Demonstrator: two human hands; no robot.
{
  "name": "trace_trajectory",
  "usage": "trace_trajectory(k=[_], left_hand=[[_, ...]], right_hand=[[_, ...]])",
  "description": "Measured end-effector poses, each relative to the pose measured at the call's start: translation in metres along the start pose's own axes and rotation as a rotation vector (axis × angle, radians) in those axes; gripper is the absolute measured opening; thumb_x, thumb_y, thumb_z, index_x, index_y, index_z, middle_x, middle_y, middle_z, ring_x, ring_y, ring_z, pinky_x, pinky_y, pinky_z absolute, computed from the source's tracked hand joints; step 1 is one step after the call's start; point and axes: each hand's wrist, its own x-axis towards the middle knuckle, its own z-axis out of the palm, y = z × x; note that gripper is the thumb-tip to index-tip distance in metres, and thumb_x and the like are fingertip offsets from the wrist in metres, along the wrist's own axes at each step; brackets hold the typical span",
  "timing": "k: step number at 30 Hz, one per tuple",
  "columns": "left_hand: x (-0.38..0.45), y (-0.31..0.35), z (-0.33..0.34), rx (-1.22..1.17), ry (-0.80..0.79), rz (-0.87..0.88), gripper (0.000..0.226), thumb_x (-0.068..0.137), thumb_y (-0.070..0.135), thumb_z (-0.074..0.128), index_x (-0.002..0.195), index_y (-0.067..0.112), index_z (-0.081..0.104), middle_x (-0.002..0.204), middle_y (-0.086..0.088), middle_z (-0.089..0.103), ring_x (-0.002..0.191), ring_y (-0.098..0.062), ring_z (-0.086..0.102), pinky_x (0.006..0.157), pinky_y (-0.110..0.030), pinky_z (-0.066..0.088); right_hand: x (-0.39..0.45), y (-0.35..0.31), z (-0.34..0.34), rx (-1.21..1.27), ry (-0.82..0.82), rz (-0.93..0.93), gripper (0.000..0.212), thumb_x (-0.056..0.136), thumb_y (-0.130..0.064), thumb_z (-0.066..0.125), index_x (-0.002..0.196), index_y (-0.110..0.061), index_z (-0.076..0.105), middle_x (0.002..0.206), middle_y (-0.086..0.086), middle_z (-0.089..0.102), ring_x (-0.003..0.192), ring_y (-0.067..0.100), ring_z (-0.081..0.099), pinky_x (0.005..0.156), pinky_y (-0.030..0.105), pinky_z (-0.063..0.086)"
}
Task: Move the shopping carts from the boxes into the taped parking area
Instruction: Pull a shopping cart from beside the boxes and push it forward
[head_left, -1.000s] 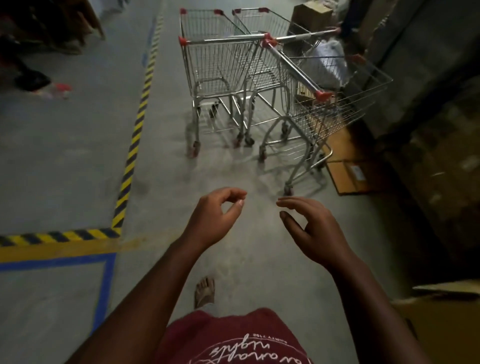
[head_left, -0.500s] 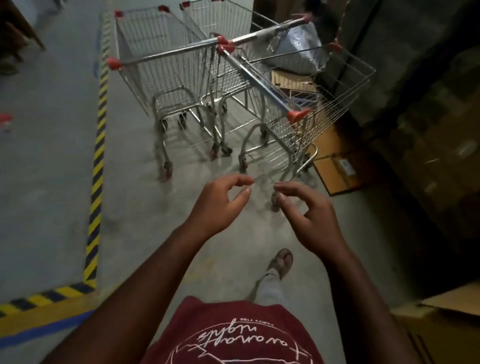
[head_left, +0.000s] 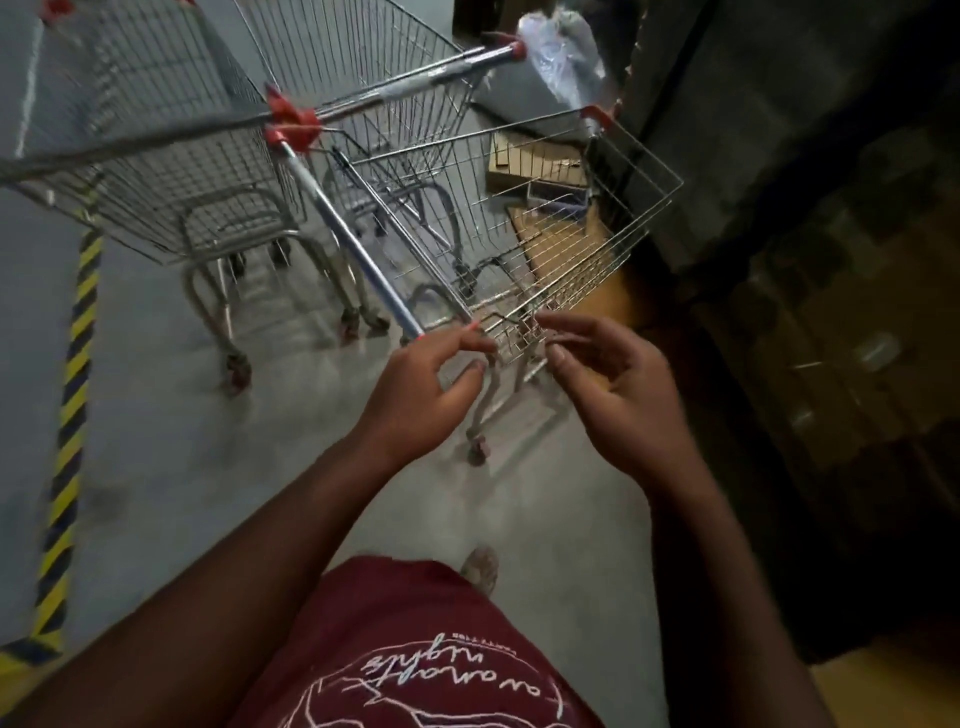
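A: Where does the nearest cart (head_left: 524, 218) sit from the hands?

B: Just beyond them, slightly far and centre-right. Its handle bar (head_left: 347, 228) runs as a long diagonal, from the red joint far-left down to a near end right at the left hand (head_left: 421, 400).

A: So which hand is closer to it?

B: The left. Its fingers (head_left: 470, 340) are loosely curled, part-open, holding nothing, and their tips lie beside the bar's near end; whether they touch it I cannot tell. The right hand (head_left: 618, 395) hovers by the near corner of the wire basket, fingers spread and relaxed, also holding nothing.

A: And the other carts?

B: Two more (head_left: 171, 171) stand further off and left, side by side, close against this one where the red handle ends meet. The striped floor tape (head_left: 70, 415) runs along the left edge, well apart from them.

A: The next move, then?

B: Probably the left hand takes the bar's near end while the right reaches up along the diagonal, since the bar slants away to the left.
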Motion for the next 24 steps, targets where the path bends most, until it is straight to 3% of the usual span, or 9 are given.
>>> trace_trajectory(k=[5, 8, 10, 12, 15, 19, 21, 24], left_hand=[[0.079, 0.003, 0.029, -0.033, -0.059, 0.010, 0.026, 0.094, 0.014, 0.070, 0.119, 0.021, 0.073, 0.112, 0.021, 0.065, 0.104, 0.013, 0.059, 0.092, -0.009, 0.046], [0.128, -0.016, 0.040, 0.013, -0.117, -0.022, 0.029, 0.095, 0.024, 0.071, 0.124, 0.027, 0.068, 0.121, 0.019, 0.061, 0.113, 0.007, 0.053, 0.097, -0.010, 0.038], [0.158, -0.046, 0.037, 0.055, -0.114, -0.118, 0.033, 0.094, 0.038, 0.066, 0.126, 0.029, 0.065, 0.130, 0.011, 0.061, 0.126, -0.007, 0.051, 0.108, -0.029, 0.041], [0.181, -0.079, 0.024, 0.321, -0.116, -0.170, 0.042, 0.091, 0.049, 0.061, 0.128, 0.028, 0.064, 0.141, 0.001, 0.058, 0.140, -0.025, 0.044, 0.120, -0.058, 0.028], [0.202, -0.106, 0.009, 0.744, -0.359, -0.255, 0.060, 0.091, 0.058, 0.063, 0.144, 0.031, 0.052, 0.164, 0.000, 0.035, 0.157, -0.031, 0.015, 0.121, -0.065, -0.002], [0.199, -0.105, 0.029, 0.796, -0.617, -0.242, 0.069, 0.093, 0.068, 0.054, 0.154, 0.039, 0.038, 0.170, 0.003, 0.019, 0.159, -0.027, 0.001, 0.121, -0.069, -0.004], [0.194, -0.100, 0.043, 0.779, -0.653, -0.241, 0.062, 0.097, 0.064, 0.050, 0.153, 0.039, 0.040, 0.169, 0.005, 0.024, 0.159, -0.026, 0.001, 0.122, -0.067, -0.005], [0.179, -0.090, 0.061, 0.693, -0.609, -0.268, 0.048, 0.102, 0.056, 0.048, 0.145, 0.036, 0.052, 0.158, 0.009, 0.043, 0.157, -0.017, 0.015, 0.123, -0.062, -0.006]], right_hand=[[0.067, 0.028, -0.025, -0.003, -0.007, 0.050, 0.027, 0.103, -0.014, 0.062, 0.126, -0.025, 0.071, 0.120, -0.011, 0.073, 0.112, 0.007, 0.069, 0.097, 0.036, 0.059], [0.108, 0.045, -0.030, -0.031, -0.031, 0.097, 0.026, 0.103, -0.019, 0.063, 0.126, -0.027, 0.070, 0.122, -0.014, 0.072, 0.113, 0.006, 0.068, 0.098, 0.039, 0.059], [0.136, 0.057, -0.029, -0.059, -0.074, 0.136, 0.027, 0.103, -0.026, 0.065, 0.129, -0.031, 0.069, 0.125, -0.015, 0.070, 0.116, 0.005, 0.066, 0.100, 0.042, 0.058], [0.160, 0.067, -0.027, -0.129, -0.157, 0.158, 0.031, 0.102, -0.036, 0.064, 0.133, -0.036, 0.065, 0.129, -0.017, 0.068, 0.121, 0.002, 0.063, 0.101, 0.043, 0.057], [0.188, 0.078, -0.024, -0.207, -0.276, 0.129, 0.037, 0.101, -0.047, 0.061, 0.137, -0.040, 0.061, 0.135, -0.022, 0.063, 0.126, -0.003, 0.057, 0.102, 0.039, 0.055], [0.216, 0.087, -0.015, -0.207, -0.366, 0.092, 0.043, 0.100, -0.056, 0.058, 0.140, -0.041, 0.056, 0.139, -0.023, 0.060, 0.129, -0.002, 0.054, 0.104, 0.040, 0.052], [0.227, 0.106, -0.010, -0.386, -0.426, 0.059, 0.047, 0.100, -0.059, 0.053, 0.142, -0.039, 0.054, 0.143, -0.019, 0.059, 0.133, 0.004, 0.053, 0.116, 0.048, 0.042], [0.241, 0.147, -0.013, -0.757, -0.592, 0.057, 0.049, 0.102, -0.065, 0.043, 0.133, -0.033, 0.062, 0.136, -0.010, 0.066, 0.132, 0.013, 0.055, 0.128, 0.055, 0.009]])
